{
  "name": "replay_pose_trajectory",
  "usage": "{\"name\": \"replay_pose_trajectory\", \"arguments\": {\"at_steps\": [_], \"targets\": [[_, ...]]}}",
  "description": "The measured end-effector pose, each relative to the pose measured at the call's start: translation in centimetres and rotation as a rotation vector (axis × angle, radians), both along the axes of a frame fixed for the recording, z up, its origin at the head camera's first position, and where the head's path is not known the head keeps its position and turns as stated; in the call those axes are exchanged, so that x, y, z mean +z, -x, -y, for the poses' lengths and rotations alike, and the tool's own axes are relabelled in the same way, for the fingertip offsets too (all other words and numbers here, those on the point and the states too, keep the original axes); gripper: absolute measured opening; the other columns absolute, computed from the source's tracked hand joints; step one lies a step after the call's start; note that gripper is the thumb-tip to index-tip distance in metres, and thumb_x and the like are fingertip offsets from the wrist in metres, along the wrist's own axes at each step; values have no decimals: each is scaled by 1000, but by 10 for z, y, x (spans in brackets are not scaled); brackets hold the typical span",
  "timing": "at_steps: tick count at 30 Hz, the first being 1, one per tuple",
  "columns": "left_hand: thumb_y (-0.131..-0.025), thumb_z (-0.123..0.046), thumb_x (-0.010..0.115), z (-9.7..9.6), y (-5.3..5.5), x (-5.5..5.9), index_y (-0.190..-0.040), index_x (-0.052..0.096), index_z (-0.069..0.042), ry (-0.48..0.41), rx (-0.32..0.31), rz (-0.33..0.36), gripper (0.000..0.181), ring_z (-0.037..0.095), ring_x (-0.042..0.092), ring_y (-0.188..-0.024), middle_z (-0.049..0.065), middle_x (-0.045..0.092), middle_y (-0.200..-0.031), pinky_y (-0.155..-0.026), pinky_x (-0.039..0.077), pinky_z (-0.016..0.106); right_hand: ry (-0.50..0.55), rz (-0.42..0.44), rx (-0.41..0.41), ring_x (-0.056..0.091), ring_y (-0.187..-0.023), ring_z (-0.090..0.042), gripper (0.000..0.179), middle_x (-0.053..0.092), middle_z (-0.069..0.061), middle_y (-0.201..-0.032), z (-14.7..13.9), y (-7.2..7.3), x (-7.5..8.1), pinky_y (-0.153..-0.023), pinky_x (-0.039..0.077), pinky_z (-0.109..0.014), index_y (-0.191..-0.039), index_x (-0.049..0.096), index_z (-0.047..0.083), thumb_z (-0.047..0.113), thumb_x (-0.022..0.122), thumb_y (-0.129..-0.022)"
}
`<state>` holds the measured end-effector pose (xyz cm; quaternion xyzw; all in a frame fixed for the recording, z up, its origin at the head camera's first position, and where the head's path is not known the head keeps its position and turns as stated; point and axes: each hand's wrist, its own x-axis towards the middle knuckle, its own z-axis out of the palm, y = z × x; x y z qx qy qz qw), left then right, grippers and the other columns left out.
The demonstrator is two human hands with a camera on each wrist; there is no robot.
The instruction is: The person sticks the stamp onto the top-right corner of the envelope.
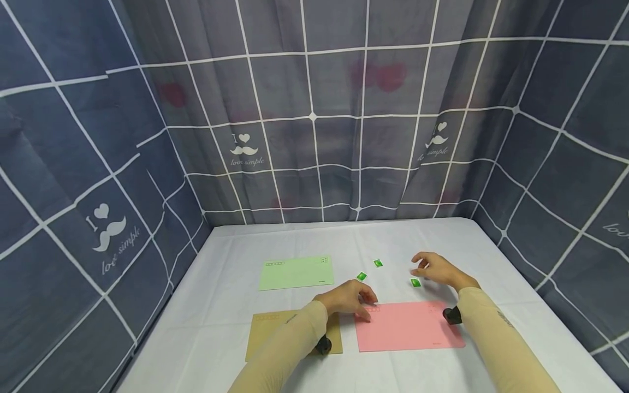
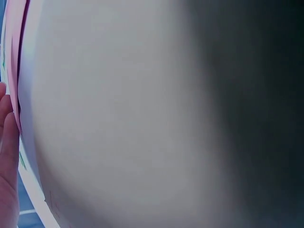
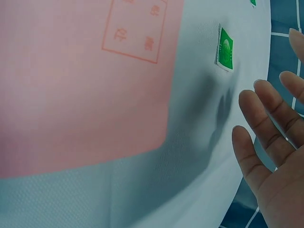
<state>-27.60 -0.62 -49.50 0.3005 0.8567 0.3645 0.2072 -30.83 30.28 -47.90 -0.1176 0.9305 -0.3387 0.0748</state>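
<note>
A pink envelope [image 1: 408, 330] lies on the white table. My left hand [image 1: 346, 297] is at its upper left corner, thumb and fingers apart and bent slightly, the fingertips touching or just over the paper. In the left wrist view, fingers [image 2: 8, 152] appear along the pink envelope's edge [image 2: 15, 61]; contact is hard to make out. My right hand [image 1: 437, 270] hovers above the table with loosely spread fingers, holding nothing. Closest to it is a small green stamp [image 1: 415, 283], which in the right wrist view [image 3: 225, 49] lies apart from the fingers.
Two more green stamps [image 1: 361, 276] [image 1: 378, 263] lie between the hands. A light green envelope [image 1: 296, 273] is farther back on the left. The brown envelope [image 1: 265, 330] sits partly under the left forearm. Dark gridded curtains [image 1: 339, 142] border the table [image 1: 196, 338].
</note>
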Motion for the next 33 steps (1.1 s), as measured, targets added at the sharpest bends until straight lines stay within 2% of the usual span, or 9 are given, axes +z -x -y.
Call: {"name": "replay_pose_trajectory", "arguments": {"at_steps": [8, 18, 28, 33], "targets": [[-71, -9, 90, 0, -1, 1, -102, 75, -14, 31, -13, -29, 35, 3, 62, -91, -8, 72, -95, -87, 48, 16, 16, 11, 8, 65, -81, -22, 48, 62, -18, -106, -2, -1, -2, -68, 49, -33, -126, 57, -4, 25, 72, -92], [-71, -11, 91, -1, -2, -2, -100, 75, -20, 61, -3, -39, 34, -3, 59, -91, -15, 70, -96, -90, 48, 17, 1, 22, 9, 60, -80, -20, 46, 62, -18, -104, -2, -2, -3, -65, 47, -33, -124, 58, -5, 24, 72, -92], [-70, -9, 91, 0, -1, -6, -100, 76, -21, 70, -27, -60, 35, 0, 56, -86, -15, 68, -93, -85, 47, 16, 13, 15, 6, 56, -79, -20, 45, 61, -14, -98, -2, -5, -5, -66, 45, -32, -121, 59, -6, 22, 74, -89], [-71, -9, 90, -1, -1, -5, -101, 75, -19, 87, -50, -85, 36, -2, 57, -89, -14, 68, -95, -89, 47, 16, -1, 5, 6, 55, -77, -19, 44, 61, -13, -94, -4, -4, -5, -65, 45, -31, -119, 60, -7, 18, 75, -87]]}}
